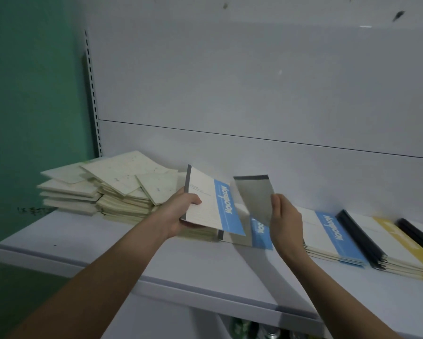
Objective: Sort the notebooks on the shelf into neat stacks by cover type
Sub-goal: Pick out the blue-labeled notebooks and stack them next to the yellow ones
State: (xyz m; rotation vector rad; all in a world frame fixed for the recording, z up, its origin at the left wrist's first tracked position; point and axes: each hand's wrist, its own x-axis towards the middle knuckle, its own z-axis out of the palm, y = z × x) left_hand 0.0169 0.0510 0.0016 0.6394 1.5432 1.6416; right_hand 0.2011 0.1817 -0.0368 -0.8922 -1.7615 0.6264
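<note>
My left hand grips a white notebook with a blue band and grey spine, lifted and tilted above the shelf. My right hand holds a second notebook upright, its plain grey back toward me. Below them lies another blue-band notebook. To the right sits a flat stack of blue-band notebooks, then a stack with a yellow band and black spines. At the left, cream-covered notebooks lie in untidy, skewed piles.
The white shelf back panel rises behind the notebooks. A slotted upright and a green wall stand at the left. Items show dimly on a lower level under the shelf's front edge.
</note>
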